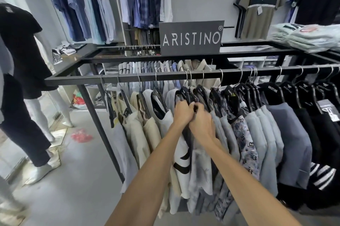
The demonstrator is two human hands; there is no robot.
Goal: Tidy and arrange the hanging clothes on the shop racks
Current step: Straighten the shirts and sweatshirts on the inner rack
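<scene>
Two arms show, entering at the lower edge of the view. The left forearm (152, 170) and right forearm (239, 170) are bare along their whole visible length, wrists included. Each forearm is slim and tapers toward the wrist. The left hand (182, 114) and right hand (201, 123) are bare. Knuckle ridges show on the backs of both hands. The fingertips are partly hidden, so the nails cannot be made out. The rest of the body is out of view.

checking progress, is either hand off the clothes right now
No, the left hand and right hand both grip the tops of the hanging shirts at the middle of the rail.
</scene>
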